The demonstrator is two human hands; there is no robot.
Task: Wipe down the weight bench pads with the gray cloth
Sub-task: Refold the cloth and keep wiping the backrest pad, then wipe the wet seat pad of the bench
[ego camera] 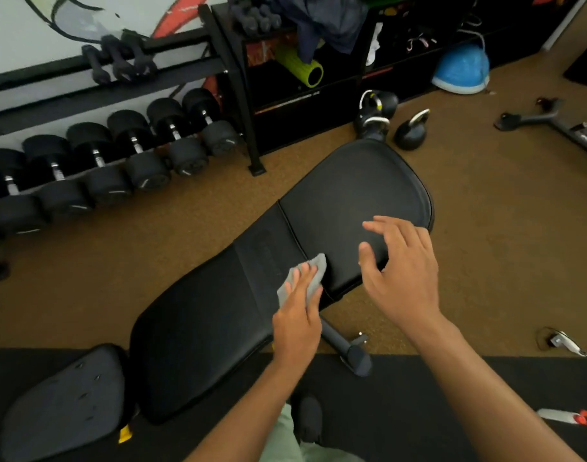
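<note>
A black weight bench lies diagonally across the floor, its long back pad (198, 331) near me and its wider seat pad (348, 191) farther away. My left hand (298, 315) presses a small gray cloth (317, 266) flat onto the bench at the seam between the two pads, fingers spread over it. My right hand (402, 271) hovers over the near right edge of the seat pad with fingers apart, holding nothing.
A rack of black dumbbells (95, 168) runs along the left wall. Two kettlebells (412, 130) stand past the seat pad. The bench foot (352, 355) sticks out below my hands. A loose grey pad (65, 405) lies at lower left, a spray bottle (562, 416) at lower right.
</note>
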